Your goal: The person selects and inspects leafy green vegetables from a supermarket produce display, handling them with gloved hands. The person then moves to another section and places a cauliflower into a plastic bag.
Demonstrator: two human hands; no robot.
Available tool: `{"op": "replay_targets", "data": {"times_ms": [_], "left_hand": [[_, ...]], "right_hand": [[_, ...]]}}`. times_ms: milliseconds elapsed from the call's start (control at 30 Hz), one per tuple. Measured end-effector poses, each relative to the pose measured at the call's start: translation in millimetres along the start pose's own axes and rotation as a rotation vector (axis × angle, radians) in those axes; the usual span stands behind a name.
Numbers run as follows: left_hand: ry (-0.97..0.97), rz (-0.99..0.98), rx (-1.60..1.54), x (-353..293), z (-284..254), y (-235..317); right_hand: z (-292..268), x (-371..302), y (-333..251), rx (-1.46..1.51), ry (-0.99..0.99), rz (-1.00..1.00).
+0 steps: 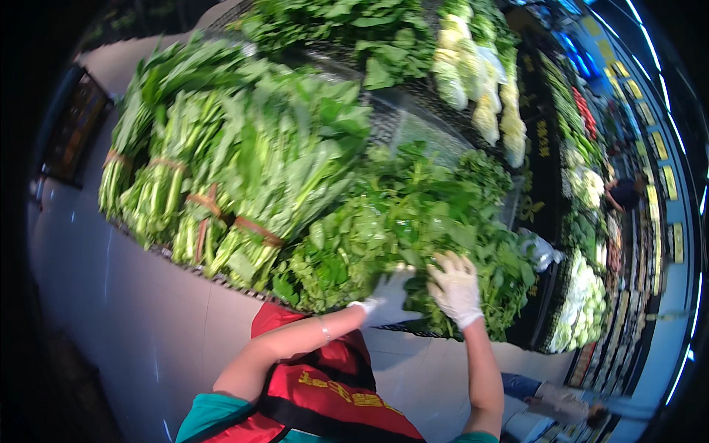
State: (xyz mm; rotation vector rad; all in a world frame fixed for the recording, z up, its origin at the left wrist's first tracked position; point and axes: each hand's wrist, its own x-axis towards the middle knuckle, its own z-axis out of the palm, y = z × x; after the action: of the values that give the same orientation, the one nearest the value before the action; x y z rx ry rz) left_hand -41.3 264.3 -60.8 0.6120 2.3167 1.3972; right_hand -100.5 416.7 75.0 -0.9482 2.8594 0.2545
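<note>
Both of my hands wear thin white gloves and rest on a heap of loose leafy greens (pixel 391 214) at the near edge of the display. My left hand (pixel 390 297), slightly blurred, comes in from the left with its thumb and fingers apart against the front of the heap. Just to its right, my right hand (pixel 455 288) lies palm down on the leaves, fingers spread and a little bent. Neither hand visibly grips a bunch; leaves hide parts of the fingertips.
Bundles of long-leaved greens (pixel 244 162) tied with brown bands (pixel 258 231) stand left of the heap. Napa cabbages (pixel 484 88) lie beyond. A clear plastic bag (pixel 541 251) sits at the right. More vegetable shelves (pixel 580 310) run along the right, with people nearby.
</note>
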Motion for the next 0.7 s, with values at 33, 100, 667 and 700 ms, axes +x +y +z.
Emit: {"op": "replay_targets", "data": {"times_ms": [33, 100, 667, 700], "left_hand": [[0.019, 0.047, -0.052, 0.0, -8.3, -4.6], [-0.234, -0.110, -0.208, 0.7, -35.5, -13.0], [0.212, -0.437, -0.714, 13.6, -53.6, -23.9], [0.145, -0.337, -0.715, 18.8, -54.2, -20.3]], "right_hand": [[6.7, 4.6, -1.7, 0.030, 0.021, -0.024], [18.5, 9.5, -4.7, 0.096, 0.047, -0.050], [-27.1, -96.1, 66.7, 0.558, 0.730, 0.138], [-21.9, -118.2, 105.8, 0.696, 0.648, 0.394]]}}
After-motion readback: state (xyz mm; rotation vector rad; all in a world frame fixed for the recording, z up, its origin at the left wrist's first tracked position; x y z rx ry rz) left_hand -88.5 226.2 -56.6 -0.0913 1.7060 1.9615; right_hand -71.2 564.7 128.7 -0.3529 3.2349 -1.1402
